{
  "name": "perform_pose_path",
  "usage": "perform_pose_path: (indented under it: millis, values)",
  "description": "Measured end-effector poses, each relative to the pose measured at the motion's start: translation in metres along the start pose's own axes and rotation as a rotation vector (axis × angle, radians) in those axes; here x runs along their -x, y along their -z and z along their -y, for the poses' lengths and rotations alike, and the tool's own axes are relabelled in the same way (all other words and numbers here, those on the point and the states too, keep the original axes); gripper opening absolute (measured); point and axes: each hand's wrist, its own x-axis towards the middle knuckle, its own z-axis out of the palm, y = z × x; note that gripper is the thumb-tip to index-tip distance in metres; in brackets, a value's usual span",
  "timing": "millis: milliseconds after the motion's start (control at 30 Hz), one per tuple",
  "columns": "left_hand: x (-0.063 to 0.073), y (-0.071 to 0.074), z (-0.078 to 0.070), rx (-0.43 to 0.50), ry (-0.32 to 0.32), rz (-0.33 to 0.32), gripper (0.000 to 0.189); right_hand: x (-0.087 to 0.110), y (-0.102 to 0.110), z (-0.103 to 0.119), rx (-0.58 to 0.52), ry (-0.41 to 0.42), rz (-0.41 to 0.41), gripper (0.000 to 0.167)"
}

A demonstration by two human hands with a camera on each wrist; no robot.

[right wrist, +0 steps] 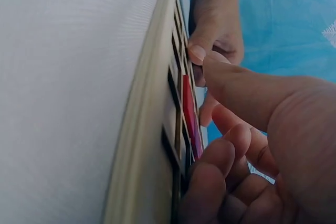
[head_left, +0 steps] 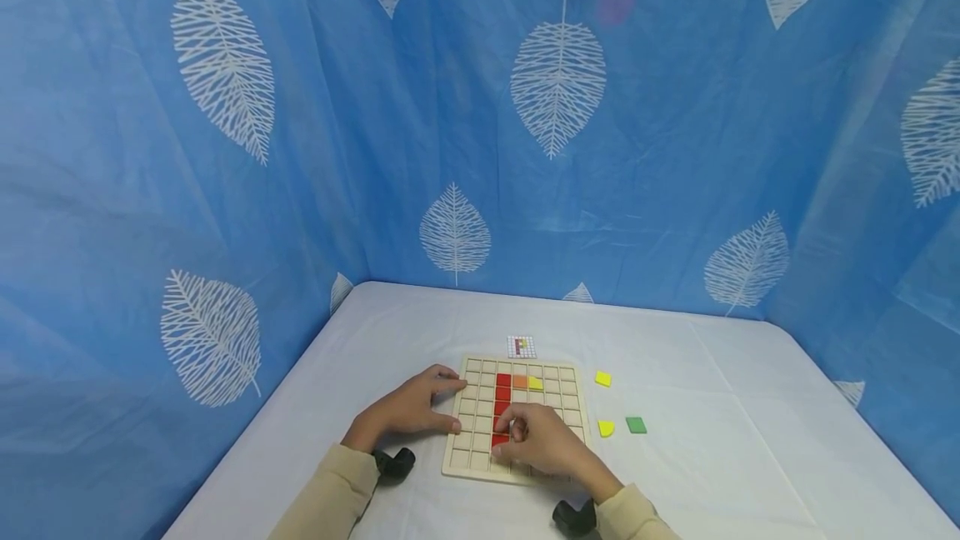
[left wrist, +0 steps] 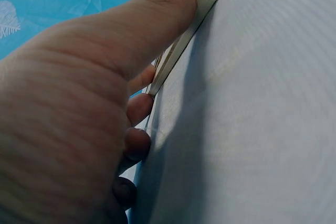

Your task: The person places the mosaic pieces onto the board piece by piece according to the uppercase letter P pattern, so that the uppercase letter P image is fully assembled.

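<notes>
A light wooden grid board (head_left: 551, 369) lies on the white table. Several red square tiles (head_left: 503, 392) fill one of its columns, with an orange tile (head_left: 520, 382) and a yellow tile (head_left: 536, 383) to the right of the column's top. My left hand (head_left: 408, 407) touches the board's left edge, thumb and fingers spread apart; in the left wrist view its thumb (left wrist: 163, 11) presses against the rim. Over the lower red tiles hovers my right hand (head_left: 543, 440), fingers bent and thumb apart. In the right wrist view I see nothing between that thumb (right wrist: 231, 80) and the fingers.
Right of the board lie a yellow square tile (head_left: 603, 377), a yellow tile with a rounded corner (head_left: 606, 428) and a green square tile (head_left: 636, 425). A small printed pattern card (head_left: 521, 347) sits behind the board. Blue curtain (head_left: 645, 190) with white leaves encloses the table.
</notes>
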Motion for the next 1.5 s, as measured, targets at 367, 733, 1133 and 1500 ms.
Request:
perform_pose_path:
  millis: [367,733,1133,1500]
  values:
    - [-0.001,-0.001,0.002,-0.002,-0.011,-0.003,0.080,0.001,0.006,0.005,0.023,0.026,-0.034,0.020]
    - [-0.002,-0.001,0.000,-0.004,-0.002,-0.015,0.080,0.002,0.024,0.012,0.040,0.074,-0.071,0.021]
    - [-0.003,-0.002,0.003,0.005,-0.005,-0.011,0.081,0.009,0.045,0.013,0.024,0.064,-0.139,0.030]
    - [-0.003,-0.004,0.004,0.009,0.018,-0.017,0.081,0.016,0.069,0.017,-0.021,0.056,-0.200,0.030]
